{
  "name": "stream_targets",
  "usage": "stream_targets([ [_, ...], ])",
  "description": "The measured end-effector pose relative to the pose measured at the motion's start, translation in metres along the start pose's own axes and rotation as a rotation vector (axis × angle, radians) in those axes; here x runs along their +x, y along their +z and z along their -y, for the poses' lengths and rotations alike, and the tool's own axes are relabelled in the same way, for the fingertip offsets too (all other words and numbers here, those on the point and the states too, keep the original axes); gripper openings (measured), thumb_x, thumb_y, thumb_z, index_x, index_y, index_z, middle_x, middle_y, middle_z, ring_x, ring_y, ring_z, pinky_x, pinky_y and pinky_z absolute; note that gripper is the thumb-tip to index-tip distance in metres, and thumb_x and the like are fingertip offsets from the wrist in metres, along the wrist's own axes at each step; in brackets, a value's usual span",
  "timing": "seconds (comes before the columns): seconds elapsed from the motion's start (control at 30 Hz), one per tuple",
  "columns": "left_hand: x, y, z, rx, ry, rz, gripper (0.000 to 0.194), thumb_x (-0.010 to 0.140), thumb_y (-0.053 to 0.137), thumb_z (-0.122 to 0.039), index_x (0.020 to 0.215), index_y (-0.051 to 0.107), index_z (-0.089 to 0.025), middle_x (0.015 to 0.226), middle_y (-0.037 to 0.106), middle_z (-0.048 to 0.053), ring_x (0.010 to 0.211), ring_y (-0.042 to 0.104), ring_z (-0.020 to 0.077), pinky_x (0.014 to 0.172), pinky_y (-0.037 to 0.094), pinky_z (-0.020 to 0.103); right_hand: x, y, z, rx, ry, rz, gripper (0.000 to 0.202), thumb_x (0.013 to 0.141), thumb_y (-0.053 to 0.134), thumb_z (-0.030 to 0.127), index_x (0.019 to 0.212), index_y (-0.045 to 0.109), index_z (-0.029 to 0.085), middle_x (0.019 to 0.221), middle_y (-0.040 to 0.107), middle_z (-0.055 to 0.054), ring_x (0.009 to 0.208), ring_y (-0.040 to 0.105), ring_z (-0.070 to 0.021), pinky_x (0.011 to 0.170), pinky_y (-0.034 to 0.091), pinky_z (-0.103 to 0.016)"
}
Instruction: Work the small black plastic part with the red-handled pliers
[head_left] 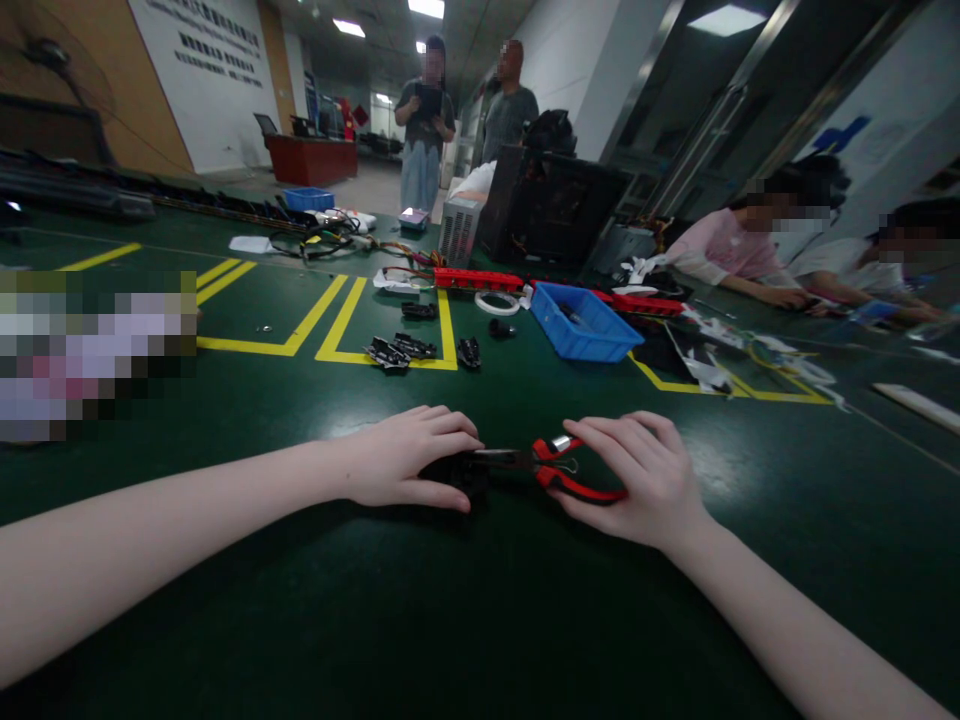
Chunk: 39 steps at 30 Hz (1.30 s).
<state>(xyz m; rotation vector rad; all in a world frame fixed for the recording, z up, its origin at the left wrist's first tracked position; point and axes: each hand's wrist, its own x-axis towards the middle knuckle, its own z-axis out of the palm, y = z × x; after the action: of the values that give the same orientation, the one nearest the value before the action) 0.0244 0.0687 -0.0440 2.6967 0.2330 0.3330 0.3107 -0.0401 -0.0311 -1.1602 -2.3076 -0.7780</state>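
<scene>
My right hand [641,475] is wrapped round the red and black handles of a pair of pliers [547,465], which stand spread apart with a small spring between them. The pliers' jaws point left and reach a dark part [471,475] on the green table. My left hand [420,460] is closed over this black part, thumb on the near side and fingers on the far side. Its exact kind is too dark to make out. Whether the jaws grip it I cannot tell.
Beyond my hands lie several black plastic pieces [401,350] around a yellow-taped square. A blue bin [585,322] stands right of them, before a red power strip [480,279] and a black computer case [551,205]. Cables [322,240] lie farther back. People sit at right and stand behind.
</scene>
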Motion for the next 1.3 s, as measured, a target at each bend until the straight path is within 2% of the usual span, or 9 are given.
stream_targets([
  [0.33,0.0002,-0.0017,-0.0016,-0.002,0.0,0.011,0.05,0.092,0.055,-0.052,0.13,0.05,-0.019,0.129,0.053,0.011,0.112,0.052,0.0264,0.094,0.043,0.038,-0.0008,0.0006,0.002,0.061,0.018,0.026,0.047,0.074,0.071,0.041,0.112,0.06,0.016,0.098,0.072,-0.011,0.083,0.068,-0.0234,0.079,0.044,-0.04],
  [1.03,-0.0004,-0.0014,-0.0018,0.048,0.021,0.005,0.049,0.093,0.053,-0.053,0.127,0.05,-0.018,0.128,0.054,0.012,0.11,0.054,0.026,0.093,0.042,0.037,0.0001,0.0026,-0.003,0.037,-0.013,0.035,0.052,0.075,0.072,0.04,0.117,0.056,0.014,0.101,0.071,-0.012,0.087,0.068,-0.0244,0.087,0.042,-0.043],
  [1.3,-0.0007,-0.0013,-0.0007,0.047,0.042,0.01,0.05,0.093,0.053,-0.051,0.131,0.049,-0.018,0.138,0.049,0.012,0.121,0.05,0.0273,0.1,0.04,0.039,0.0009,0.0008,-0.0019,0.015,-0.007,0.018,0.051,0.076,0.071,0.039,0.118,0.057,0.015,0.102,0.07,-0.012,0.089,0.067,-0.0248,0.088,0.041,-0.043],
])
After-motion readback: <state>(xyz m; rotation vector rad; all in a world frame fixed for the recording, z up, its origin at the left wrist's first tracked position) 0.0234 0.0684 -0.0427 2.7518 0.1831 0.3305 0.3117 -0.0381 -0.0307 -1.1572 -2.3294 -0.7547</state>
